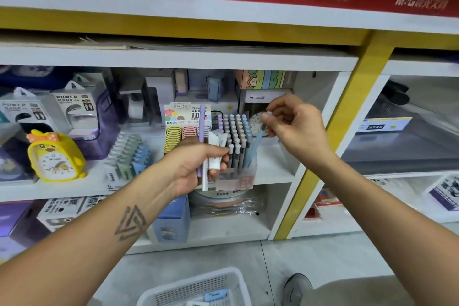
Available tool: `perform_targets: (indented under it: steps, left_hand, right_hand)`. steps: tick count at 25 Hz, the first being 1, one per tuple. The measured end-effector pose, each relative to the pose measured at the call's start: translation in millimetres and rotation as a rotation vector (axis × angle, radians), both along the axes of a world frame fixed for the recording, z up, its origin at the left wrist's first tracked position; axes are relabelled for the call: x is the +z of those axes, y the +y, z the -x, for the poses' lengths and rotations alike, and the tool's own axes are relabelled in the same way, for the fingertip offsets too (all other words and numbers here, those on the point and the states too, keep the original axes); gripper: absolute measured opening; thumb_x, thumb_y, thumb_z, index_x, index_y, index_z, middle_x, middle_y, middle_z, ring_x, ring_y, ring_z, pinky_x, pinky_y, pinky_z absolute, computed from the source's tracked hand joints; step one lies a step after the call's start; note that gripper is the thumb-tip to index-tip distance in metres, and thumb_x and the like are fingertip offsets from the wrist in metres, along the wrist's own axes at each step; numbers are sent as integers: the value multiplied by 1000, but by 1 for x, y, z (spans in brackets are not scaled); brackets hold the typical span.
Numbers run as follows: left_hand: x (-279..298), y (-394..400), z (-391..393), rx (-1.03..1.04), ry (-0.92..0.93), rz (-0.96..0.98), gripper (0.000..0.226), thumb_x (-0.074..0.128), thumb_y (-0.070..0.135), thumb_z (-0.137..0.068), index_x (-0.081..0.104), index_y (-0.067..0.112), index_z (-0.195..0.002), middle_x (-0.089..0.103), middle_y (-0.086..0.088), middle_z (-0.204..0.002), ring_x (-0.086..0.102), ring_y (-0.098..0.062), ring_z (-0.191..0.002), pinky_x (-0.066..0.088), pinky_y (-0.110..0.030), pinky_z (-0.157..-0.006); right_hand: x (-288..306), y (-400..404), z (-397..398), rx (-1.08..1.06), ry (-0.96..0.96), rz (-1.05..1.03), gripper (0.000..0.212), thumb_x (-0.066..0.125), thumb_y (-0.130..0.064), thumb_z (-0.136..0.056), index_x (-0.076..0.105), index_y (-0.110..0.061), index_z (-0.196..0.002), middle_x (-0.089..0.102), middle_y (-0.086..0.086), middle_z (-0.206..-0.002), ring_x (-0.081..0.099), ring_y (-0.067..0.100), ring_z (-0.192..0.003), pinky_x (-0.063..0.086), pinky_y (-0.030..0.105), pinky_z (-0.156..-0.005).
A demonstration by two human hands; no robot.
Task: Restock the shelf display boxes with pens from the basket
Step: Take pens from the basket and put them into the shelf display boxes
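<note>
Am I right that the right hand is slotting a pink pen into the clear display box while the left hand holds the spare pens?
Not quite: in the head view the pen pinched by the right hand is light blue. The rest stands: it enters the clear display box while the left hand holds spare pens.

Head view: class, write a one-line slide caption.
Right hand lowers a blue pen into the display box; left hand grips spare pens.

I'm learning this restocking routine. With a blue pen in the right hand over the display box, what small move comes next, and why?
Probably lower the blue pen into the display box. The right hand pinches its top, and its tip already angles into the box's right side beside the standing pens. The left hand holds more pens.
</note>
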State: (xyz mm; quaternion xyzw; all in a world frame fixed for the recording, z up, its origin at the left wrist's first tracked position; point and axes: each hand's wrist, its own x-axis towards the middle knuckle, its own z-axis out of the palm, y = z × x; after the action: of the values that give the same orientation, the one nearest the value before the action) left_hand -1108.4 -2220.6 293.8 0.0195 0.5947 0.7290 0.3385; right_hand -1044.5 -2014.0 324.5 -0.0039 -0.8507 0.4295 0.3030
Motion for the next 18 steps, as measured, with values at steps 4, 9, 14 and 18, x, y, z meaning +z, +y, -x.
perform_targets:
  steps: [4, 9, 14, 18]
  left_hand:
    - [-1, 0, 1, -10, -4, -16, 12, 68, -3, -83, 66, 0, -95, 65, -14, -69, 61, -20, -53, 40, -20, -36]
    - [-3, -1, -1, -50, -20, -3, 13, 69, 0, -85, 65, 2, -97, 67, -12, -69, 64, -19, -56, 43, -20, -37]
    - [-3, -2, -3, -72, -3, -4, 16, 68, 1, -85, 67, 1, -101, 70, -14, -73, 67, -20, -59, 48, -22, -41]
    - [-4, -5, -3, -86, 16, 16, 15, 66, 1, -88, 69, 0, -102, 74, -18, -85, 73, -25, -71, 55, -25, -50]
  right_hand:
    - [-6, 2, 4, -38, 30, -166, 12, 71, -18, -92, 61, -25, -92, 70, -4, -76, 69, 9, -68, 61, 37, -67]
    - [-26, -6, 7, 28, -112, -448, 11, 70, -21, -92, 59, -21, -92, 70, -2, -78, 68, 15, -73, 58, 42, -70]
    - [-22, -3, 8, 121, -124, -408, 17, 75, -15, -87, 63, -22, -76, 68, -9, -69, 66, 2, -66, 54, 30, -66]
    - [-26, -3, 11, 91, -213, -508, 7, 72, -17, -90, 73, -16, -84, 70, -8, -79, 65, 5, -73, 55, 33, -73]
